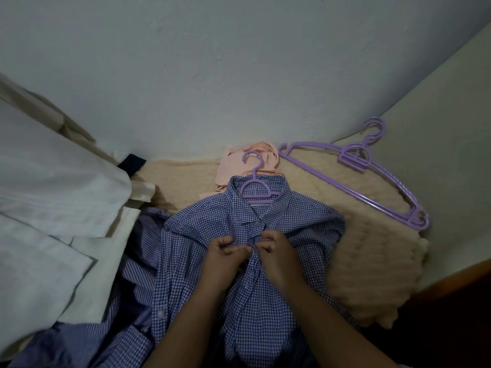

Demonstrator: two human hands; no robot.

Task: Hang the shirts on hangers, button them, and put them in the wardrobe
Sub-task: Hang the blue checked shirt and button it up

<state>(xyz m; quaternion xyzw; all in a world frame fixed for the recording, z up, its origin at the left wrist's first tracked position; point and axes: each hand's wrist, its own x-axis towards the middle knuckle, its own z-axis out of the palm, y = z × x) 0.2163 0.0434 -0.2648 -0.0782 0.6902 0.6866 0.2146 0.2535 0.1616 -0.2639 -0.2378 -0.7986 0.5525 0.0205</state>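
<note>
A blue-and-white checked shirt [202,235] lies face up on the bed, on a purple hanger [255,192] whose hook sticks out past the collar. My left hand [225,257] and my right hand [276,256] meet at the shirt's front, just below the collar. Each pinches one edge of the placket with curled fingers, at a button. A blue striped shirt [135,277] lies crumpled to the left, partly under the checked one. A peach garment [239,163] sits behind the collar.
Spare purple hangers [372,187] lie stacked on the beige fleecy blanket [372,251] at the right. White bedding or pillows [53,208] are piled at the left. A grey wall rises behind the bed, and a dark wooden edge [451,285] shows at the lower right.
</note>
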